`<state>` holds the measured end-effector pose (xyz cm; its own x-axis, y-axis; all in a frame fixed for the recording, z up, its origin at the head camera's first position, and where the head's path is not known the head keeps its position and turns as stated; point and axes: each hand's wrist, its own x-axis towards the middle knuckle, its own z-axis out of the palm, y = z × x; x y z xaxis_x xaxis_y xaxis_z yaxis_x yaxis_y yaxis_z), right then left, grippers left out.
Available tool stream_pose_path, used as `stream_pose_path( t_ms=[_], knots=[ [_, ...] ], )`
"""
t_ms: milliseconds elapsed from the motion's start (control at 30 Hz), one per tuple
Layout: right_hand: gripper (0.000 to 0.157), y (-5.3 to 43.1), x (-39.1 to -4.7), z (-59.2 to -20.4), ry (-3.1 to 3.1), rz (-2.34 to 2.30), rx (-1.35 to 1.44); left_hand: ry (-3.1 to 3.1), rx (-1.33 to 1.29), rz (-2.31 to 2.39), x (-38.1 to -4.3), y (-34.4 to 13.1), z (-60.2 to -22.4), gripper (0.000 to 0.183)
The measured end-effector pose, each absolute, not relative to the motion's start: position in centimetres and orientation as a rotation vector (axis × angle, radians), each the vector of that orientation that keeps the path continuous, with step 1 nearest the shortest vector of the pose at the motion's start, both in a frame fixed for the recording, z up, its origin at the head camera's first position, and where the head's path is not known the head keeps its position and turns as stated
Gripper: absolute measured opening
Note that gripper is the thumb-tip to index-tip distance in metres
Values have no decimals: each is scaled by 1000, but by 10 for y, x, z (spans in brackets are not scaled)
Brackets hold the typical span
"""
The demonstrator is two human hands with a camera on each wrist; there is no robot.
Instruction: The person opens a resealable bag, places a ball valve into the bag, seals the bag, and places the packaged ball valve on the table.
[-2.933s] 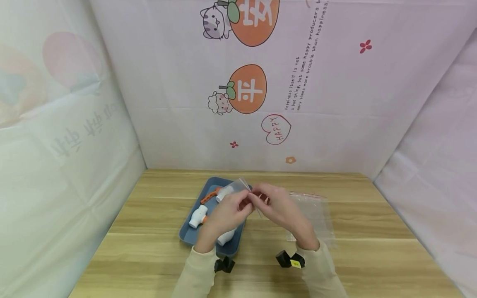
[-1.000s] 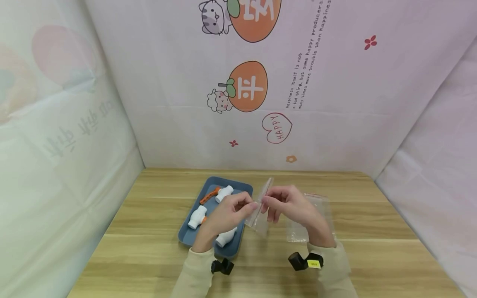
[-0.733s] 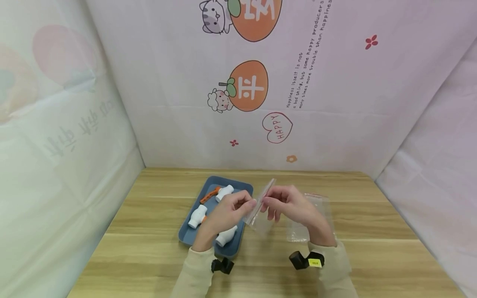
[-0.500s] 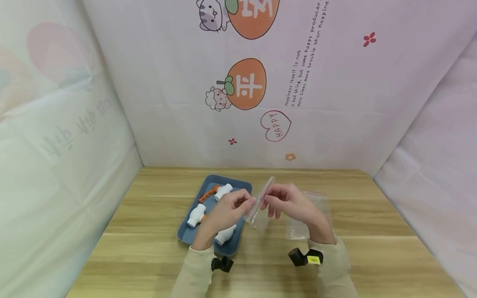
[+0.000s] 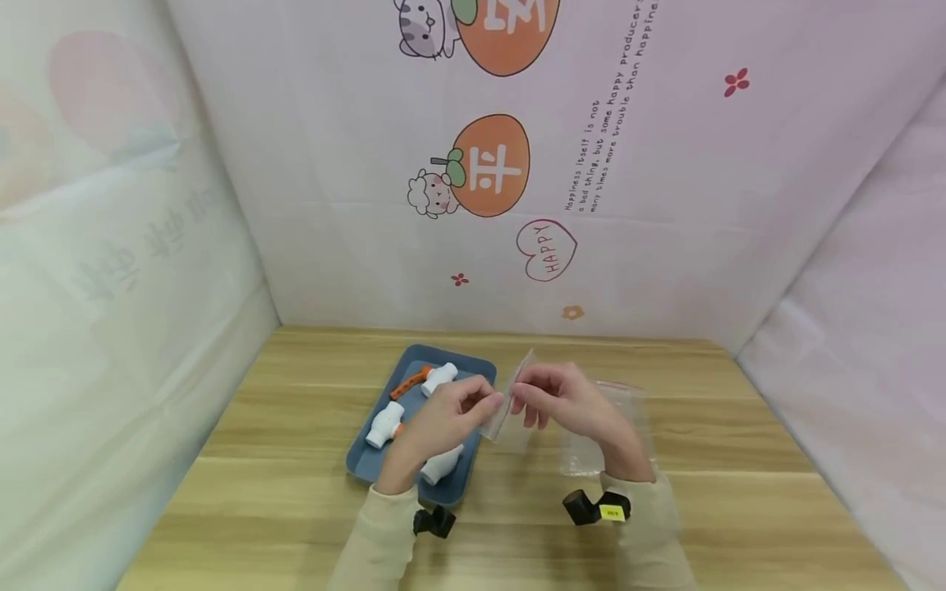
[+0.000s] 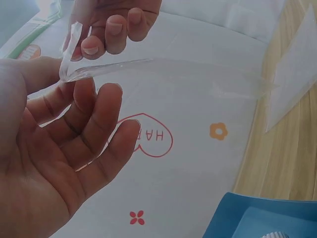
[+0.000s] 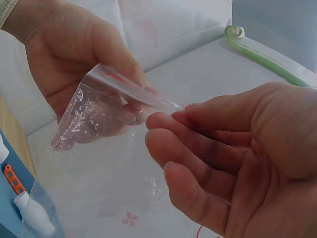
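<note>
Both hands hold a clear zip bag (image 5: 497,427) above the table, by the right edge of a blue tray. My left hand (image 5: 446,417) pinches its mouth between thumb and forefinger, the other fingers loosely bent in the left wrist view. Opposite it, my right hand (image 5: 565,400) pinches the same mouth edge with thumb and forefinger. In the right wrist view a red line runs along the mouth of the bag (image 7: 94,106), and its thin film hangs below. Nothing shows inside it.
The blue tray (image 5: 358,460) holds white valves, one (image 5: 386,424) at left, one (image 5: 439,379) at the back with an orange handle (image 5: 408,384), another (image 5: 442,466) partly behind the left wrist. A flat clear bag (image 5: 584,458) lies right, under the right forearm. White printed cloth stands behind.
Since the earliest frame, both hands have shifted right and moved slightly apart, and the bag has swung from over the tray to hang between them. The grip barely changes over the last second.
</note>
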<state>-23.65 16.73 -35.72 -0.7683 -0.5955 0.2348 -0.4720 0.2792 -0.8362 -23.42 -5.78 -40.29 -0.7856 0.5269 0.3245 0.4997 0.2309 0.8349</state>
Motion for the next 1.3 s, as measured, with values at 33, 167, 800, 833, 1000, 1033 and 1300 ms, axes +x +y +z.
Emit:
stream_pose_path(
  t_ms=[33, 167, 800, 833, 1000, 1033, 1300],
  knots=[
    [14, 168, -236, -357, 2425, -1506, -1013, 2453, 1018, 1630, -234, -57, -402, 19],
    [14, 171, -236, -357, 2457, -1516, -1044, 2470, 1008, 1614, -230, -55, -398, 17],
    [11, 165, -234, -365, 2348, -1613, -1169, 2286, 1113, 1684, -223, -49, -398, 16],
    [11, 165, -234, -366, 2340, -1619, -1173, 2267, 1117, 1699, -223, -49, -399, 17],
    [12, 164, -234, -368, 2334, -1626, -1156, 2170, 1168, 1776, -224, -51, -402, 19],
    [12, 165, -234, -368, 2342, -1623, -1152, 2157, 1176, 1786, -225, -51, -403, 19],
    [13, 167, -236, -368, 2368, -1602, -1155, 2213, 1145, 1779, -226, -53, -404, 19]
  ],
)
